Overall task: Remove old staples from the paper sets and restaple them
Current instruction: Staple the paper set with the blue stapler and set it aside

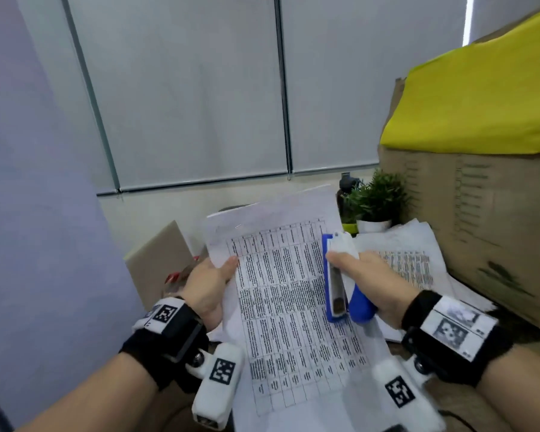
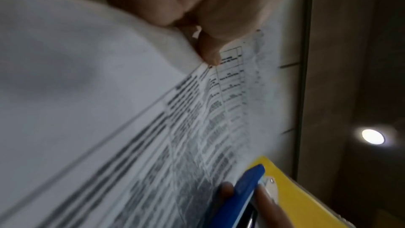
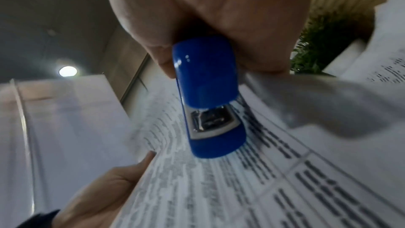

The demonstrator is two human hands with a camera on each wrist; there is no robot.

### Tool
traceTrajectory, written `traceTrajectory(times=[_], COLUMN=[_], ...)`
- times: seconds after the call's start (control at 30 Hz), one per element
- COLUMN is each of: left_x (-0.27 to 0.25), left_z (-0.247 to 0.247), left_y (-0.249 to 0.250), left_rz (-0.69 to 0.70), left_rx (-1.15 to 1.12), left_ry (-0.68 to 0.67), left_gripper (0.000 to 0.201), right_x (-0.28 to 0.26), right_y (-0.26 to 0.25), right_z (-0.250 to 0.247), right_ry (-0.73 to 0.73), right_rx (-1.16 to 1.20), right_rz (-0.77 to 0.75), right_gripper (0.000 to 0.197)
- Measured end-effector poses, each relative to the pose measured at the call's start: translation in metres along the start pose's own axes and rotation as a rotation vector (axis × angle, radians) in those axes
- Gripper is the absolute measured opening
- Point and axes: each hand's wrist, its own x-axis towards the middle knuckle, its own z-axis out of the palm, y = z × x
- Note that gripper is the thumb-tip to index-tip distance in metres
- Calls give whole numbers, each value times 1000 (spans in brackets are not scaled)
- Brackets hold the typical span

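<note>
A paper set point(image 1: 290, 307) printed with a table is held up, tilted, in the middle of the head view. My left hand point(image 1: 209, 285) grips its left edge, thumb on the printed face point(image 2: 210, 53). My right hand point(image 1: 365, 275) holds a blue and white stapler point(image 1: 340, 282) over the sheet's right side, thumb on its white top. The stapler's blue body point(image 3: 208, 96) and metal inside show in the right wrist view, lying just over the paper point(image 3: 219, 188). Its tip point(image 2: 245, 190) also shows in the left wrist view. No staple can be made out.
More printed paper sets point(image 1: 406, 260) lie at the right behind my right hand. A small potted plant point(image 1: 374, 204) stands behind them. A big cardboard box point(image 1: 480, 219) with yellow sheeting point(image 1: 480, 98) fills the right. A tan board point(image 1: 159, 260) leans at the left.
</note>
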Motion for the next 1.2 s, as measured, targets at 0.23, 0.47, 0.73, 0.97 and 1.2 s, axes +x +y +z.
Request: traceTrajectory(times=[0.23,0.47,0.73,0.97,1.2], left_x=[24,49,54,75,88], left_z=[17,28,128,134,85], left_y=[-24,-56,-84,-92,-82], left_rz=[206,58,237,280,12], left_rx=[1015,1615,1600,1678,1763], left_ry=[-152,-398,-665,-521,-401], left_gripper=[14,35,54,39,30], right_x=[33,76,88,105,125], right_y=[-28,-6,18,25,65], right_z=[-61,-113,-124,-139,-132], right_ry=[506,640,494,284,76], right_rx=[146,-108,-188,-555,-1091], right_rz=[-175,-178,-170,23,185], right_gripper=[30,34,25,32,33])
